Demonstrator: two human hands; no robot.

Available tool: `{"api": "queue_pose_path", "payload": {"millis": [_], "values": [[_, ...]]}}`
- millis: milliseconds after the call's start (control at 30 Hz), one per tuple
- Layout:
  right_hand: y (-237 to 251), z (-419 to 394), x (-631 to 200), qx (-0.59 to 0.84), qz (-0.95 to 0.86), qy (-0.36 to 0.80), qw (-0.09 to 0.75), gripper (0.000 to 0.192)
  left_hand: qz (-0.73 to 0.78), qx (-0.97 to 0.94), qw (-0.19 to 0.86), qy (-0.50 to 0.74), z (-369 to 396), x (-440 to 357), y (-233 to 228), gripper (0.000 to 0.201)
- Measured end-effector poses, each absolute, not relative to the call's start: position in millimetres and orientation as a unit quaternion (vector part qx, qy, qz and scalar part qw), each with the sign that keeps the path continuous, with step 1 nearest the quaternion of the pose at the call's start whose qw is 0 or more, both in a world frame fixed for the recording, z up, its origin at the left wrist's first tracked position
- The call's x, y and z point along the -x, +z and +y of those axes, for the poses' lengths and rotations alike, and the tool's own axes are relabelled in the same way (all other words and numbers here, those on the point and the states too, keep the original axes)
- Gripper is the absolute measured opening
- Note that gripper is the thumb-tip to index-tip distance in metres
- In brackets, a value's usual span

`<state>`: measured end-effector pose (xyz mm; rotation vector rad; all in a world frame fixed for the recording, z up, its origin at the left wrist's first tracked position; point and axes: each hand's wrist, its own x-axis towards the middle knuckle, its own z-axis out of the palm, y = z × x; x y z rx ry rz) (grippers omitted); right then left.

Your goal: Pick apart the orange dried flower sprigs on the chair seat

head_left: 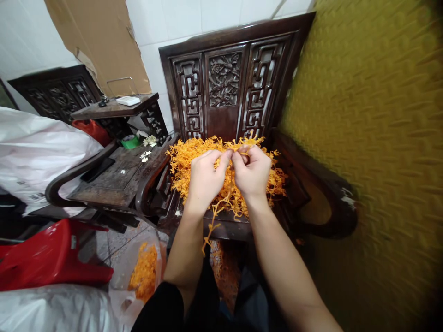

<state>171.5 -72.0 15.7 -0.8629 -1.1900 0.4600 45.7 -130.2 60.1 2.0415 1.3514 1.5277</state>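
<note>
A large heap of orange, branching plastic-looking sprigs [187, 154] lies on the seat of a dark carved wooden chair [223, 120]. Above the heap, my left hand [207, 175] and my right hand [252, 168] meet with thumbs and fingertips nearly touching. Both are closed in a pinch on an orange sprig [254, 140], whose thin stems show between and behind the fingers. Another branched strand [216, 210] hangs below my hands over the seat's front edge. The exact spot that the fingertips grip is partly hidden.
At left stands a wooden side table [114, 170] with green tape [130, 142] and pale flower-shaped pieces. A red plastic stool [51, 258], white sacks [38, 152] and a clear bag of orange pieces [143, 272] are lower left. A yellow textured panel [374, 138] closes off the right.
</note>
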Motion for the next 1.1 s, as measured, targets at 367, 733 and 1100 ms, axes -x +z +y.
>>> {"api": "queue_pose_path", "payload": {"millis": [367,733,1100], "values": [[20.5,-70.5,-214.0,0.377,-0.642,0.351,0.568,0.034,0.419,-0.596,0.303,0.614,-116.8,-23.7,51.5,0.031],[33.0,-92.7,-197.0,0.353,-0.739,0.306,0.485,0.044,0.427,-0.641,0.241,0.59,-109.3,-28.0,48.5,0.014],[41.1,-102.7,-181.3,0.322,-0.684,0.339,0.561,0.035,0.408,-0.554,0.344,0.639,-101.9,-37.9,38.1,0.033]]}}
